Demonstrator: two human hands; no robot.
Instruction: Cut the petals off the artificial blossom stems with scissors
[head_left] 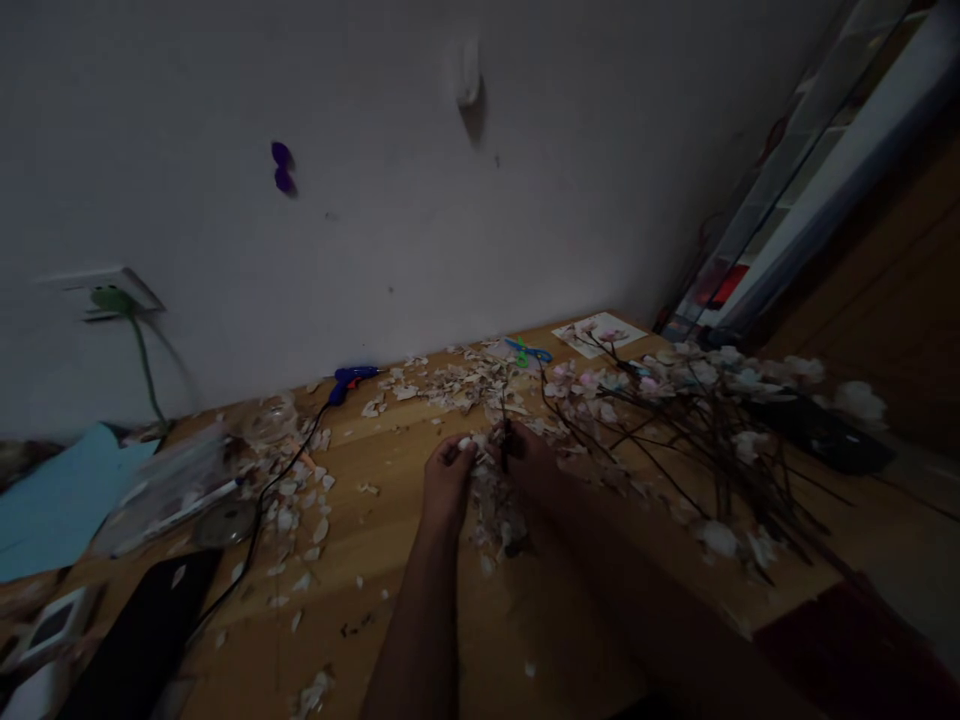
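Note:
My left hand point(447, 475) and my right hand point(531, 458) meet over the middle of the wooden table point(390, 580), both with fingers pinched. The left fingers hold small pale petal pieces point(466, 443). The right hand grips a thin dark twig point(505, 432) that stands up between the hands. Loose pale shell-like pieces point(496, 510) lie in a heap right under them. The dim light hides finer detail.
A bundle of dark branches with white and pink blossoms point(697, 420) lies at the right. Blue glue gun point(351, 379) with its black cord, blue-green scissors point(528, 351), a flower picture card point(598, 333), clear plastic bag point(172, 490), black phone point(142, 640), wall socket point(112, 292).

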